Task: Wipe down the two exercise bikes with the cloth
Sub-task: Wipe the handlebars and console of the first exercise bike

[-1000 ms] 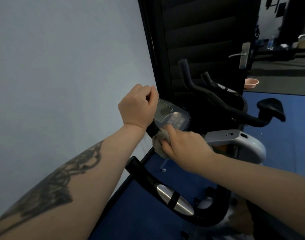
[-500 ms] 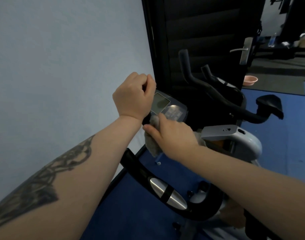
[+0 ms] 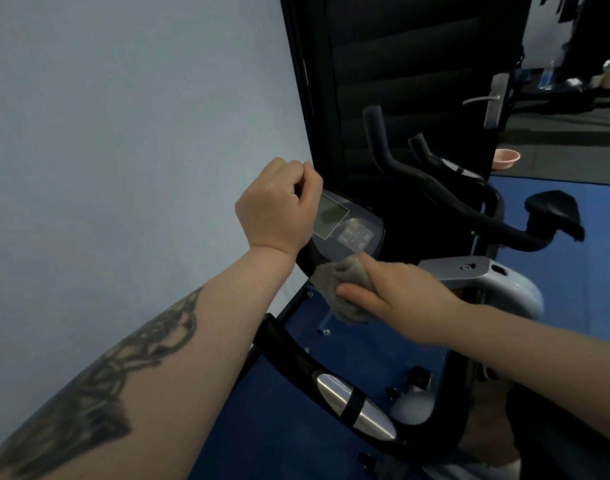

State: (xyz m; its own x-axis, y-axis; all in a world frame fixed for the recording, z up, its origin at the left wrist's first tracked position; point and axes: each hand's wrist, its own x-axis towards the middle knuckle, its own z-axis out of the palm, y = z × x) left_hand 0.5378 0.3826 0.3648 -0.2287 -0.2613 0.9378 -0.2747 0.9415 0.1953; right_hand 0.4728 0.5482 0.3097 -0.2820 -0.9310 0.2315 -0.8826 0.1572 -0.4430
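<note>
The near exercise bike has a black console [image 3: 348,226] with a grey screen and a curved black handlebar [image 3: 331,386] with silver grip plates. My left hand [image 3: 279,209] is clenched around the console's left edge. My right hand [image 3: 397,289] holds a crumpled grey cloth [image 3: 341,278] pressed against the console's lower edge. Behind it stands the second bike, with black handlebars [image 3: 431,181] and a black saddle [image 3: 553,213].
A pale wall [image 3: 140,133] rises close on the left. A dark louvred door [image 3: 417,71] with a metal handle [image 3: 490,98] stands behind the bikes. The floor is blue, with a pink bowl [image 3: 506,157] at the back right near a dark mat.
My right hand with the cloth has slid down and right, off the console's left side to its lower edge. My left hand keeps its grip on the console.
</note>
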